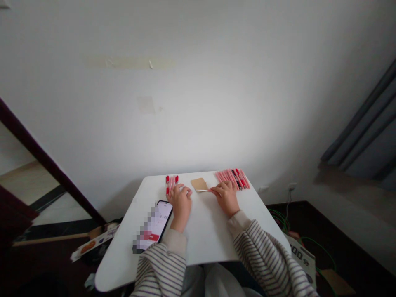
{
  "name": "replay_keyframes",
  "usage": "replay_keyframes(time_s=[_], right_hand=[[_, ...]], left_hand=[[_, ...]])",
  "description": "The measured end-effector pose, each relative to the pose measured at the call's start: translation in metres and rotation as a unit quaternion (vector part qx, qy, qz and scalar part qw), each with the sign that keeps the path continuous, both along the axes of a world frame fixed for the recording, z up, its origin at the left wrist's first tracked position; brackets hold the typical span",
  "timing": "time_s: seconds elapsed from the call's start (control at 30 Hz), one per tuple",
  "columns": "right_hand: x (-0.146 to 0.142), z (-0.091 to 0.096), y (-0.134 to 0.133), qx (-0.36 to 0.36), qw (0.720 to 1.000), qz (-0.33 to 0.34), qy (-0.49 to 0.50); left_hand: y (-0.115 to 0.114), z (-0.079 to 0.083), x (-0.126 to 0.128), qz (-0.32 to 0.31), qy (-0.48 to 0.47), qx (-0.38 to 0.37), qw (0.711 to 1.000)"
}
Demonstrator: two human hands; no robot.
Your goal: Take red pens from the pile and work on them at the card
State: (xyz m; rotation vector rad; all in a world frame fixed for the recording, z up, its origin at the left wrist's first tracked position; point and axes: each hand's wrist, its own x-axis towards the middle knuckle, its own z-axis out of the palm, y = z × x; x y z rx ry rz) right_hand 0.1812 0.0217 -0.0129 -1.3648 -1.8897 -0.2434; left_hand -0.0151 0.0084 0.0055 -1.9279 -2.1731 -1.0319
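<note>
My right hand (227, 199) pinches a thin white stick (202, 190) with a reddish end, possibly a pen part. The stick points left across the near edge of a small tan square (198, 183) lying on the white table. My left hand (181, 203) is empty, its fingers bent and apart, beside a small group of clear pinkish pen-like tubes with red ends (172, 181). The fingers partly cover that group. To the right, just beyond my right hand, several pink, red and black pens (236, 178) lie side by side in a row.
A phone (154, 227) lies on the table (204, 239) left of my left forearm, partly blurred out. Behind the table's far edge rises a pale wall (198, 123). Green cables (281, 218) and a printed box (301, 258) are on the floor at right.
</note>
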Motion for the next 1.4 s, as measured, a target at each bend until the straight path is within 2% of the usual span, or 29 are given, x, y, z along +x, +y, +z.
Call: replay_keyframes(time_s=[0.3, 0.57, 0.77, 0.9, 1.23, 1.4], right_hand=[[-0.001, 0.001, -0.001, 0.004, 1.000, 0.006, 0.007], [-0.001, 0.002, -0.002, 0.002, 1.000, 0.003, -0.004], [-0.002, 0.005, -0.004, -0.002, 1.000, 0.008, -0.028], [-0.003, 0.004, -0.004, -0.003, 0.999, 0.016, -0.036], [-0.003, -0.001, 0.000, -0.002, 1.000, 0.015, -0.003], [0.000, -0.001, 0.001, -0.007, 1.000, -0.004, 0.027]], left_hand=[[0.000, -0.003, 0.001, -0.019, 0.008, 0.034, 0.999], [-0.003, 0.001, 0.002, -0.025, 0.045, 0.024, 0.998], [-0.006, 0.003, 0.003, -0.073, 0.117, 0.045, 0.989], [-0.007, 0.004, 0.004, -0.093, 0.121, 0.059, 0.987], [0.001, -0.003, 0.000, -0.056, 0.016, 0.055, 0.997], [0.000, -0.007, 0.000, 0.002, 0.036, 0.022, 0.999]])
